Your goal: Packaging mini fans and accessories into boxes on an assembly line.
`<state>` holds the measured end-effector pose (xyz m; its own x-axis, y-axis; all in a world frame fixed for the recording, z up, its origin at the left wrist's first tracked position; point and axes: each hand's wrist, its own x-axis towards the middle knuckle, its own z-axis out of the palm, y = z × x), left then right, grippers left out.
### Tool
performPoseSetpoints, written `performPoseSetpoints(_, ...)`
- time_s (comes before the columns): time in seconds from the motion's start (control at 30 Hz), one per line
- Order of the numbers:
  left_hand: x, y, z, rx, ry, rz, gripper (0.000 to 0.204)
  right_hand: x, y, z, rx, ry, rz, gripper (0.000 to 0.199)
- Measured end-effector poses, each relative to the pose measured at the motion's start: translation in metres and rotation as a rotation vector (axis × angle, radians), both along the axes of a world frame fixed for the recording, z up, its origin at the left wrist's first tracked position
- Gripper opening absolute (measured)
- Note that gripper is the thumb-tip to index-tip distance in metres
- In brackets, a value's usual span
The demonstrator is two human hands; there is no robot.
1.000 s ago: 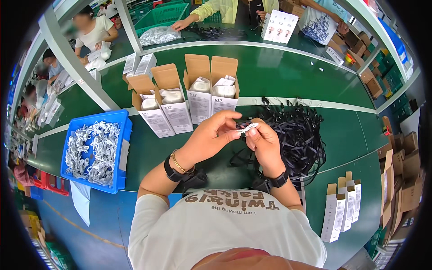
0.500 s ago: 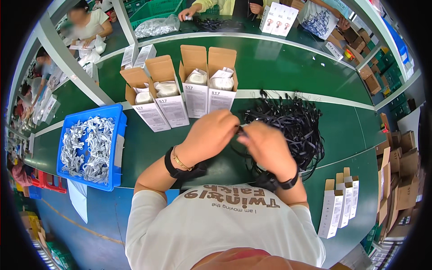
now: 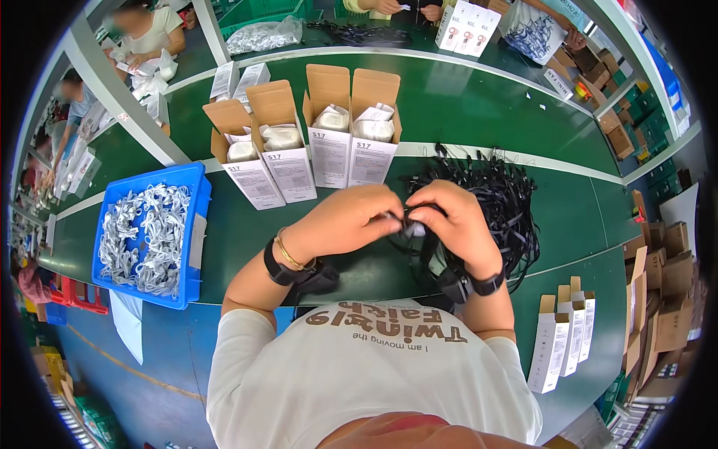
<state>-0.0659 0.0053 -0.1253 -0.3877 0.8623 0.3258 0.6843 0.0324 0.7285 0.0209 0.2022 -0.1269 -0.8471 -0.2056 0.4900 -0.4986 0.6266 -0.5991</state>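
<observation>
In front of my chest, my left hand (image 3: 350,217) and my right hand (image 3: 460,224) meet with fingertips pinched round a black lanyard strap (image 3: 410,238). The fingers cover most of it, and the left fingertips are slightly blurred. Just beyond and to the right of my right hand lies a tangled heap of similar black lanyards (image 3: 502,198). Past my left hand stand several white cartons (image 3: 288,176) with flaps up, each with a white wrapped item (image 3: 282,137) showing at its top.
A blue tray (image 3: 196,217) of bundled white cables (image 3: 166,224) sits at the left. Slim white boxes (image 3: 552,344) stand open at the right on the green table (image 3: 479,97). Across it are a clear bag (image 3: 265,35), more lanyards (image 3: 359,34) and people at work. A metal post (image 3: 112,82) rises at the left.
My right hand, blurred before, has moved slightly right, and its pinch now shows clearly. A co-worker's hand across the table has drawn back from the clear bag. The whole view has shifted slightly.
</observation>
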Motion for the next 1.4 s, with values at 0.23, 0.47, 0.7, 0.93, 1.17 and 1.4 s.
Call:
performPoseSetpoints(0.23, -0.005, 0.001, -0.007, 0.35, -0.961, -0.118, 0.011, 0.004, -0.024, -0.038, -0.438, -0.206, -0.018, 0.013)
performPoseSetpoints(0.47, -0.005, -0.002, 0.003, 0.011, -0.016, 0.001, 0.012, -0.006, -0.004, 0.0, 0.131, 0.244, -0.078, 0.013)
performPoseSetpoints(0.7, -0.01, 0.005, -0.017, 0.432, -0.868, -0.09, 0.014, -0.007, -0.025, -0.03, -0.663, -0.155, -0.042, 0.02)
performPoseSetpoints(0.93, -0.001, 0.015, -0.021, 0.521, 0.214, 0.351, 0.021, -0.012, -0.05, -0.034, -0.785, -0.162, -0.036, 0.031)
performPoseSetpoints(1.17, -0.006, 0.016, -0.022, 0.522, 0.674, 0.439, 0.031, -0.032, -0.049, -0.012, -0.762, -0.15, 0.056, 0.042)
performPoseSetpoints(1.4, -0.005, 0.016, -0.015, 0.494, 0.527, 0.567, 0.043, -0.076, -0.029, 0.047, 0.329, 0.29, -0.253, 0.032)
